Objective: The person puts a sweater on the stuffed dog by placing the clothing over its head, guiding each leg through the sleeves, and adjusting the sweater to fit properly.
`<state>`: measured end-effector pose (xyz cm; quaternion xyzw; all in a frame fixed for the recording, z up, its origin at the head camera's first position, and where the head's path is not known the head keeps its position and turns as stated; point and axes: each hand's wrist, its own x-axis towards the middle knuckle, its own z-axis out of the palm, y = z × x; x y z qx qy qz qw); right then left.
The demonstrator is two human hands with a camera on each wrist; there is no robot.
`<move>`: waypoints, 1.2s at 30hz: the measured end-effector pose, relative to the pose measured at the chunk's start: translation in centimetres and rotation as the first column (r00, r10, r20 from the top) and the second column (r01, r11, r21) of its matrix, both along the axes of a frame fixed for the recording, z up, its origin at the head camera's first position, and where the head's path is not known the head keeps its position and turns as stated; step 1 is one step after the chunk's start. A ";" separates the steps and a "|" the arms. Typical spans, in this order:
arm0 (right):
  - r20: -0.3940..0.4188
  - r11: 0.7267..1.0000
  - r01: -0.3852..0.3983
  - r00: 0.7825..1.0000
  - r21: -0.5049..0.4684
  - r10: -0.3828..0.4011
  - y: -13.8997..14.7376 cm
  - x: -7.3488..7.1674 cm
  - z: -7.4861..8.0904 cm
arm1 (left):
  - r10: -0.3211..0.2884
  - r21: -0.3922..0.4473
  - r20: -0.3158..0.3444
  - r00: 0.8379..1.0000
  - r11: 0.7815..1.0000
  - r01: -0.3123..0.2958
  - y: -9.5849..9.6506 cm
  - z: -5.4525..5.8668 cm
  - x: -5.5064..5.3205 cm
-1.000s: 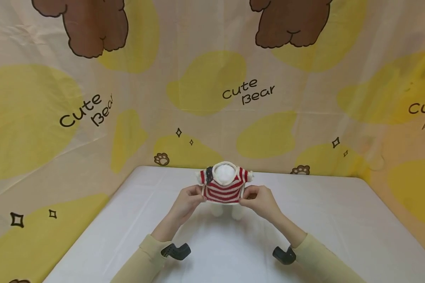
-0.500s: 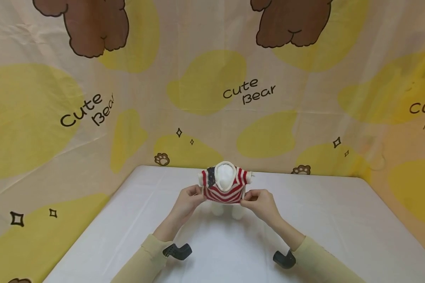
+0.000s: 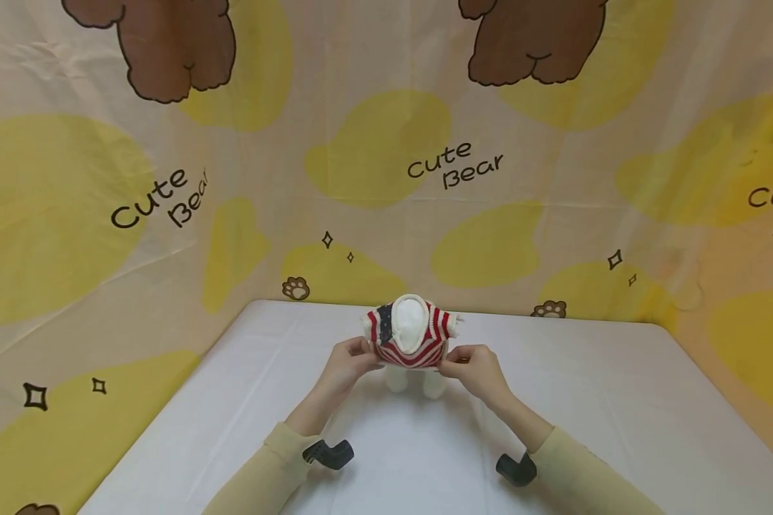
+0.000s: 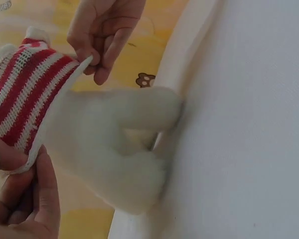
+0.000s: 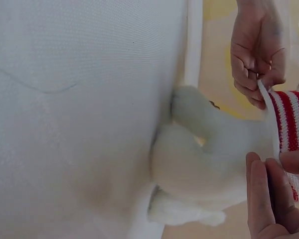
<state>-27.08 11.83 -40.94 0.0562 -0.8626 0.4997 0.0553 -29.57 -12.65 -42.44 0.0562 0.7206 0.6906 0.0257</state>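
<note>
A small knitted sweater [image 3: 415, 355], striped red and white with a dark patch at one shoulder, is around a white plush toy [image 4: 89, 132] standing on the table. Through the neck opening shows the toy's rounded white top [image 3: 409, 322]. My left hand [image 3: 346, 366] pinches the hem on the left side between thumb and fingers. On the right side, my right hand [image 3: 479, 373] pinches the same hem. Both wrist views show the white-edged hem stretched between the hands, with the toy's legs [image 5: 189, 107] bare below it. The toy's far side is hidden in the head view.
A white-covered table [image 3: 419, 458] lies under the toy and forearms. Behind it hangs a beige and yellow curtain [image 3: 373, 157] printed with bears and lettering. Black curved pieces [image 3: 517, 470] stick out at both sleeve cuffs.
The sweater's neck opening has stretched longer downward, and more of the toy's white top shows. The striped front has grown shorter. My left hand has shifted slightly right; both hands keep their grip.
</note>
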 end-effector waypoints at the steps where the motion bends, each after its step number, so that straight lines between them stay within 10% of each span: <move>1: 0.005 1.000 -0.013 1.000 -0.002 0.013 0.1 -0.1 0.0 | -0.005 -0.009 0.001 1.000 1.000 0.005 0.1 0.1 0.1; 8: 0.020 0.996 -0.092 0.996 0.004 0.091 0.9 0.1 1.2 | -0.005 -0.085 0.032 0.999 0.996 0.008 -0.1 1.7 1.0; 13: -0.145 0.998 -0.013 0.989 0.061 0.022 1.5 0.2 2.8 | 0.199 -0.069 -0.102 0.975 0.976 -0.207 -0.6 3.3 1.2; 16: -0.336 0.996 0.056 0.942 0.069 -0.030 1.7 0.1 3.8 | 0.290 -0.059 -0.368 0.883 0.941 -0.334 -0.6 4.4 1.2; 21: -0.638 0.994 0.051 0.770 0.094 0.021 1.4 -0.3 5.4 | 0.150 -0.122 -0.751 0.643 0.926 -0.358 0.4 6.2 1.3; 25: -0.717 0.983 -0.031 0.680 0.183 0.155 0.3 -0.8 6.3 | -0.029 -0.222 -0.831 0.556 0.933 -0.283 1.5 7.2 1.1; 28: -0.708 0.968 -0.082 0.668 0.237 0.230 -0.5 -1.1 6.6 | -0.126 -0.314 -0.815 0.566 0.916 -0.248 2.1 7.5 0.7; 33: -0.664 0.950 -0.107 0.692 0.293 0.283 -1.4 -1.7 6.4 | -0.167 -0.415 -0.718 0.676 0.882 -0.223 2.5 6.9 0.0; 36: -0.637 0.949 -0.091 0.722 0.302 0.271 -1.5 -2.1 6.2 | -0.145 -0.416 -0.685 0.714 0.883 -0.220 2.5 6.5 -0.2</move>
